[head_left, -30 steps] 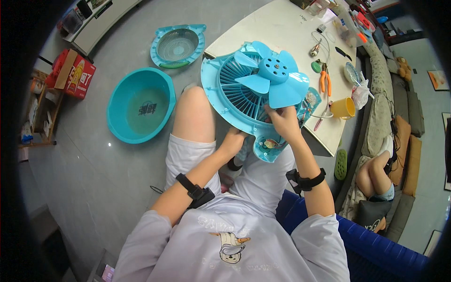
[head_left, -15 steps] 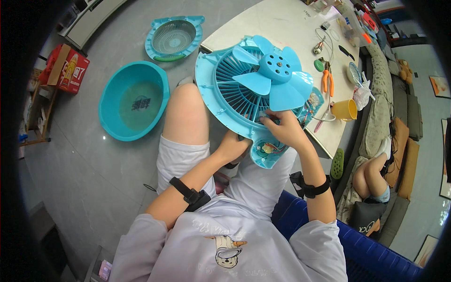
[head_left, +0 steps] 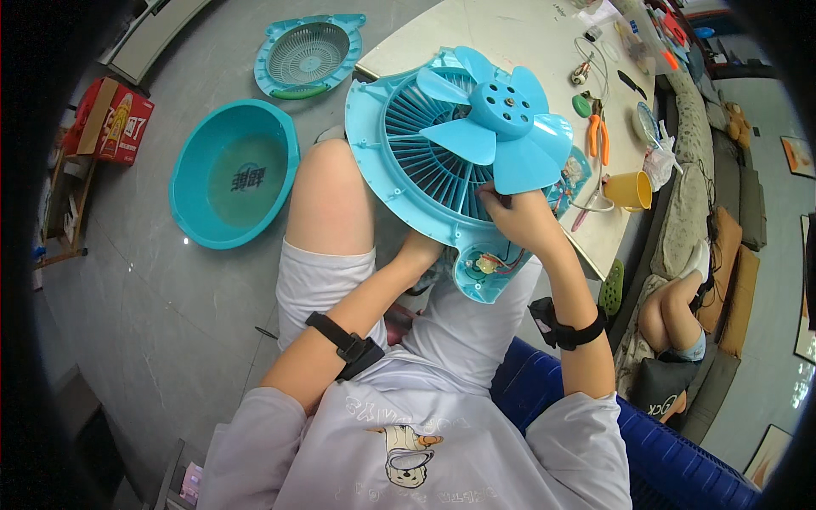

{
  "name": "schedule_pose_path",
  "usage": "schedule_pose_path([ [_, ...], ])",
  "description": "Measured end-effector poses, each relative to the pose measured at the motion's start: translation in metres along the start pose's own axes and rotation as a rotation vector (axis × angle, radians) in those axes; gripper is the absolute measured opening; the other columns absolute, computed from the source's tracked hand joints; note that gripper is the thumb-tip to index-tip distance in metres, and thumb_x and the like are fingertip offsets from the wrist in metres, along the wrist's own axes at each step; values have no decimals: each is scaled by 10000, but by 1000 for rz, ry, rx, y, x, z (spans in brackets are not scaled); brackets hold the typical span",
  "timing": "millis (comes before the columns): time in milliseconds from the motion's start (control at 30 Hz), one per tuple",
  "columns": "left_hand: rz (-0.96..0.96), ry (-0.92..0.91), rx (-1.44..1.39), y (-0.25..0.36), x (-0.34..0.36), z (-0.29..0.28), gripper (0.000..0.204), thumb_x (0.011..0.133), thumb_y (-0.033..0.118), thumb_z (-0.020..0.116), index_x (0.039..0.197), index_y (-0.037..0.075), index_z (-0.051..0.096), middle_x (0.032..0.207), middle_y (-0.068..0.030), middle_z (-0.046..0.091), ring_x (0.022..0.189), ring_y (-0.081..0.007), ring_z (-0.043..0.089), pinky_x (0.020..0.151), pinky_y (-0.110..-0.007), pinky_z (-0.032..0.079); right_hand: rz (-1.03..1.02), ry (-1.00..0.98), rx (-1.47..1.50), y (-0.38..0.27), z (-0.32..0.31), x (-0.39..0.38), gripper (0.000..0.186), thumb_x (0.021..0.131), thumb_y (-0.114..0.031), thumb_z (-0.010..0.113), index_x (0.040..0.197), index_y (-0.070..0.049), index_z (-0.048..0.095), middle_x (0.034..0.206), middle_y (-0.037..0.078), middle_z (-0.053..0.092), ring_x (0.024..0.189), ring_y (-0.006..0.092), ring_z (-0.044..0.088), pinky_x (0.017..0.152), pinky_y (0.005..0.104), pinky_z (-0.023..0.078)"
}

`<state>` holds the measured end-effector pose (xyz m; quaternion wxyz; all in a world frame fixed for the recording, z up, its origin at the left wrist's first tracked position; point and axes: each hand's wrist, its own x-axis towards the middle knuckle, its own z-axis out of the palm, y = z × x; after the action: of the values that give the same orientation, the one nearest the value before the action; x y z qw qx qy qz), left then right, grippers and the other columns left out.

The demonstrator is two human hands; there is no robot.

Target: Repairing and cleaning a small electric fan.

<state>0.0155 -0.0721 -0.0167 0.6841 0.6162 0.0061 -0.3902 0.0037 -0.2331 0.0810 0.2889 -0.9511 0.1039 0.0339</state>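
Note:
A light blue fan housing (head_left: 367, 140) with a dark, slatted grille lies tilted across my knees and the table edge. Its light blue fan blades (head_left: 459, 140) face up. My right hand (head_left: 518, 221) reaches in under the lower blade, its fingers curled together against the grille; whatever they pinch is hidden. From below, my left hand (head_left: 418, 253) goes beneath the housing's near edge, with its fingers out of sight. Between the hands, a small lobe of the housing shows a wired electrical part (head_left: 487, 264).
On the white table (head_left: 408, 59) are orange-handled pliers (head_left: 598, 138), a yellow cup (head_left: 627, 190) and a black knife (head_left: 631, 83). A teal basin (head_left: 181, 200) of water and a round fan cover (head_left: 265, 72) are on the floor at left. Someone's legs (head_left: 667, 319) rest on the sofa at right.
My right hand has shifted slightly right and up, farther under the blade. My left hand has slid deeper beneath the housing. The blades appear slightly turned.

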Motion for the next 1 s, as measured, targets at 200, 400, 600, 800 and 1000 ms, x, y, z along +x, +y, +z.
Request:
schedule_pose_path([
  [200,-63,-96,-115,-13,22,-1,606,921,221,552,1434,32,290,1232,-87,533,1105,-161,524,942,-315,442,73,-74,-11,0,4,5,167,811,-81,655,958,-13,694,826,124,663,757,190,623,704,327,501],
  [400,-71,-159,-305,-8,20,5,554,928,224,552,1414,69,334,1227,-75,537,1098,-164,534,914,-335,462,89,-126,36,-3,3,5,204,777,-76,688,970,-8,699,815,95,666,776,170,614,717,312,497],
  [600,-160,-60,-567,-15,19,4,374,959,269,526,1286,101,458,1173,-64,565,1052,-146,559,867,-326,482,124,-102,113,-2,8,6,222,761,-85,711,966,-2,697,802,83,658,743,154,593,694,297,496],
  [800,-131,-165,-759,10,6,8,261,953,267,530,1153,102,550,1040,-31,612,927,-130,606,800,-314,508,111,-89,81,-4,7,9,239,723,-180,705,913,-37,696,780,110,664,723,238,644,679,349,510],
  [1000,-106,-64,-630,3,9,3,269,945,277,547,1146,100,559,1063,-30,605,960,-129,595,818,-317,502,112,-112,49,-8,7,9,258,750,-130,718,959,17,679,804,92,653,747,162,601,698,295,500],
])
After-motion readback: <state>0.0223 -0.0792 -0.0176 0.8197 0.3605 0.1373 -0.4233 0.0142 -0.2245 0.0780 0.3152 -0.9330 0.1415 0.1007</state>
